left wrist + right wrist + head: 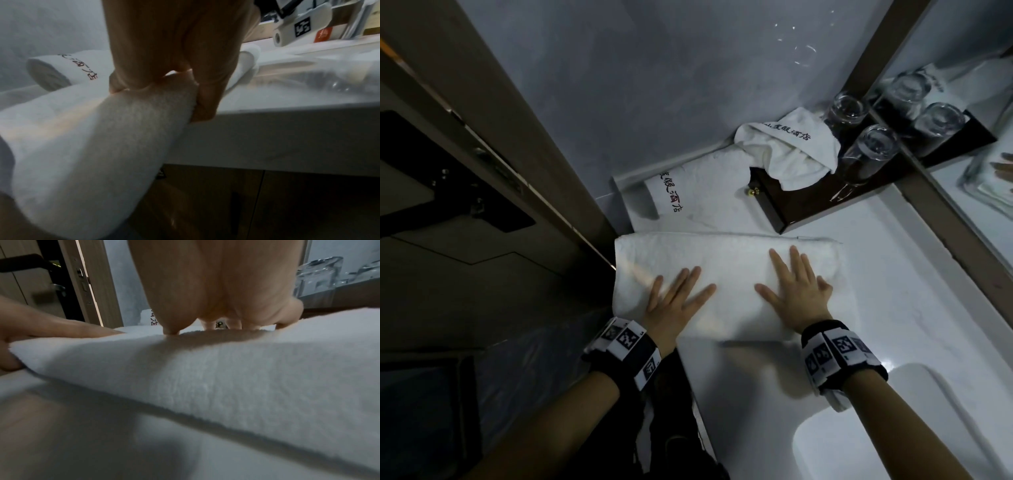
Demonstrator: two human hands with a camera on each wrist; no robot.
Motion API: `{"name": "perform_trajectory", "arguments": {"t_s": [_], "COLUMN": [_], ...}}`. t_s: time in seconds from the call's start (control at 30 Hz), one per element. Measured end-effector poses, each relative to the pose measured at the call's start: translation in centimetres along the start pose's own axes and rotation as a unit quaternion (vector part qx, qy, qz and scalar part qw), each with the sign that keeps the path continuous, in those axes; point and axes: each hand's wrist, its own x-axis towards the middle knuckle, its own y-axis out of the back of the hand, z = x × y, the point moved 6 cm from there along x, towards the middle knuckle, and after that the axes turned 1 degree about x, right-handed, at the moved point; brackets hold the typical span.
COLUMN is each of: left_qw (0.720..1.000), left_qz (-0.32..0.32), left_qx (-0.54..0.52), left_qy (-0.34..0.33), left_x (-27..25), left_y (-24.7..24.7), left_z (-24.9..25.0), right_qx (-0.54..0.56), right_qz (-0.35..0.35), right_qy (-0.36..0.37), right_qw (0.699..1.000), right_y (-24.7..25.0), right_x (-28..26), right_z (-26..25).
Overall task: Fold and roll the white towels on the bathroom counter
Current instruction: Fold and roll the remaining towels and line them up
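White folded towel point(726, 274) under flat left hand point(674, 298) and right hand point(796, 286); rolled towel point(671, 192) lettered 假酒店.

Nubby terry towel point(726, 274), glossy counter point(893, 308)

On the rolled towel point(671, 192) at the far left corner of the counter, red-and-black embroidered Chinese characters are seen; "假酒店" can be read, the first character being partly hidden. On the crumpled towel point(787, 144) lying on the dark tray by the far edge, black characters "度假酒店" can be made out. Black-and-white square code markers are carried on both wristbands point(839, 353); no numbers are legible.
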Motion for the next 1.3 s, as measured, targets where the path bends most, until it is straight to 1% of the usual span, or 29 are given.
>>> {"name": "perform_trajectory", "arguments": {"t_s": [0.1, 0.17, 0.2, 0.23, 0.3, 0.33, 0.4, 0.47, 0.5, 0.53, 0.6, 0.67, 0.73, 0.8, 0.83, 0.9, 0.93, 0.97, 1.03, 1.07, 1.1, 1.13, 1.17, 1.2, 1.27, 1.3], "left_qw": [1.000, 0.999, 0.999, 0.999, 0.999, 0.999, 0.985, 0.965, 0.955, 0.938, 0.899, 0.863, 0.844, 0.850, 0.860, 0.882, 0.899, 0.924, 0.973, 0.986, 0.992, 0.995, 0.995, 0.994, 0.985, 0.983], "left_qz": [0.022, 0.028, 0.020, 0.013, 0.019, 0.042, 0.145, 0.181, 0.185, 0.215, 0.282, 0.338, 0.339, 0.320, 0.310, 0.315, 0.307, 0.261, 0.100, 0.045, 0.025, 0.031, 0.055, 0.088, 0.148, 0.134], "left_qx": [0.016, 0.001, -0.006, -0.008, -0.009, -0.008, 0.018, 0.101, 0.122, 0.128, 0.088, 0.060, 0.068, 0.112, 0.131, 0.151, 0.153, 0.156, 0.148, 0.132, 0.113, 0.094, 0.082, 0.058, -0.006, -0.020], "left_qy": [0.011, 0.040, 0.050, 0.052, 0.031, 0.000, -0.088, -0.163, -0.198, -0.242, -0.322, -0.370, -0.410, -0.404, -0.384, -0.316, -0.272, -0.231, -0.144, -0.094, -0.049, -0.021, -0.014, -0.024, -0.088, -0.122], "left_x": [0.1, 0.0, 0.0, 0.1, 0.5, 0.8, 1.2, 1.6, 1.8, 1.8, 1.6, 1.6, 2.0, 2.9, 3.5, 4.4, 4.7, 5.1, 5.7, 5.5, 5.1, 4.7, 4.2, 3.7, 2.6, 2.1], "left_y": [0.5, 1.1, 1.1, 1.5, 2.8, 3.9, 7.0, 9.4, 10.2, 11.1, 12.9, 14.4, 15.1, 15.0, 14.6, 13.8, 13.2, 12.2, 8.4, 6.9, 6.0, 5.4, 5.3, 5.4, 5.7, 5.2], "left_z": [-0.7, -1.6, -1.8, -1.9, -1.6, -1.1, 0.6, 2.2, 2.9, 3.6, 5.1, 5.8, 5.9, 5.1, 4.3, 2.4, 1.3, 0.2, -2.6, -3.8, -4.5, -4.5, -3.9, -2.8, -0.2, 1.2], "right_qx": [-0.007, -0.014, -0.020, -0.030, -0.053, -0.061, -0.077, -0.096, -0.100, -0.100, -0.108, -0.106, -0.072, -0.038, -0.028, -0.016, -0.019, -0.028, -0.047, -0.043, -0.020, 0.022, 0.073, 0.122, 0.167, 0.168], "right_qz": [-0.010, -0.009, -0.006, -0.002, 0.000, -0.007, -0.024, -0.025, -0.018, -0.011, -0.017, -0.033, -0.044, -0.041, -0.040, -0.035, -0.031, -0.028, -0.027, -0.029, -0.034, -0.040, -0.047, -0.050, -0.029, -0.004], "right_qy": [-0.015, -0.027, -0.032, -0.037, -0.050, -0.061, -0.086, -0.102, -0.105, -0.102, -0.071, -0.025, -0.014, -0.022, -0.022, -0.019, -0.017, -0.014, -0.008, -0.007, -0.009, -0.013, -0.018, -0.026, -0.047, -0.064], "right_qw": [1.000, 0.999, 0.999, 0.999, 0.997, 0.996, 0.993, 0.990, 0.989, 0.990, 0.991, 0.993, 0.996, 0.998, 0.999, 0.999, 0.999, 0.999, 0.999, 0.999, 0.999, 0.999, 0.996, 0.991, 0.984, 0.984], "right_y": [0.0, -0.1, -0.1, -0.2, -0.3, -0.4, -0.7, -0.8, -0.6, -0.4, -0.3, -0.4, -0.4, -0.4, -0.4, -0.3, -0.1, 0.0, 0.0, 0.0, -0.1, -0.1, -0.1, -0.1, 0.3, 0.5], "right_x": [-0.7, -1.5, -1.8, -2.2, -2.8, -3.1, -3.6, -4.1, -4.2, -4.3, -4.2, -4.0, -4.0, -4.2, -4.3, -4.4, -4.4, -4.5, -4.8, -5.1, -5.3, -5.5, -5.7, -5.8, -6.2, -6.3], "right_z": [0.0, 0.1, 0.1, 0.0, -0.2, -0.2, -0.2, -0.4, -0.5, -0.7, -1.2, -1.9, -2.3, -2.6, -2.8, -2.9, -2.8, -2.7, -2.5, -2.5, -2.4, -2.3, -2.1, -1.9, -1.3, -0.9]}}
